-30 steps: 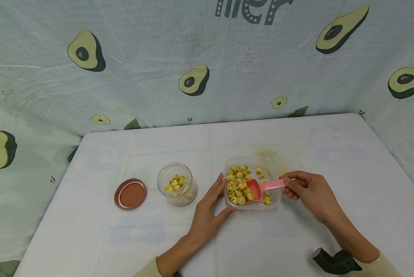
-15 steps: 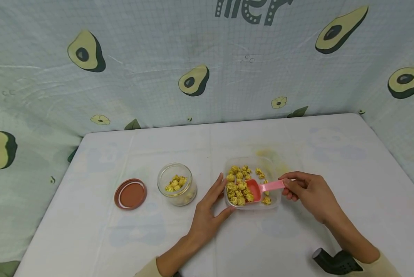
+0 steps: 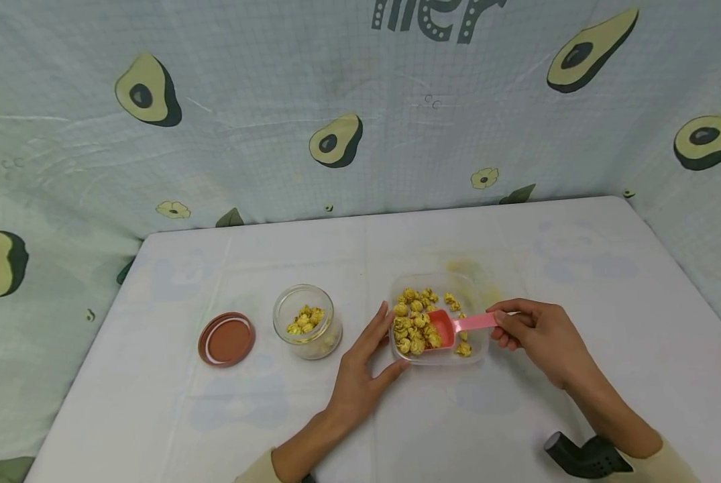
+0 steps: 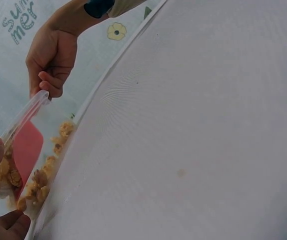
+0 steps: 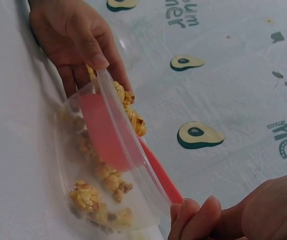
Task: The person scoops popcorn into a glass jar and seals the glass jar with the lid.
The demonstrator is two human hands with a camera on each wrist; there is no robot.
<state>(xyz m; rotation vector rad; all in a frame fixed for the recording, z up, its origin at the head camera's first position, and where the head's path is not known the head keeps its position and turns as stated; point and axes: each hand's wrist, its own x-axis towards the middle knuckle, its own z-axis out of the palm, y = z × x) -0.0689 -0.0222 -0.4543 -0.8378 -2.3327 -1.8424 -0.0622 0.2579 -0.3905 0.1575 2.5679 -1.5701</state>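
Pink plastic marks the scoop [image 3: 447, 328], whose handle the right hand [image 3: 538, 333] pinches in the head view, its bowl down among the popcorn [image 3: 413, 320] in the clear container [image 3: 479, 349] on the white table [image 3: 517, 416]. The left hand [image 3: 362, 370], fingers straight, braces the container's left wall. A glass jar [image 3: 306, 322] and brown lid [image 3: 227, 339] stand left.

From the left wrist, the right hand [image 4: 52, 55] grips the handle.

From the right wrist, the left hand [image 5: 78, 40] rests flat against the container [image 5: 133, 175], scoop [image 5: 108, 132] inside.

We see a white-clothed table [image 3: 577, 282]. An avocado-print backdrop [image 3: 263, 121] hangs behind from 9 to 3 o'clock. Light is even.
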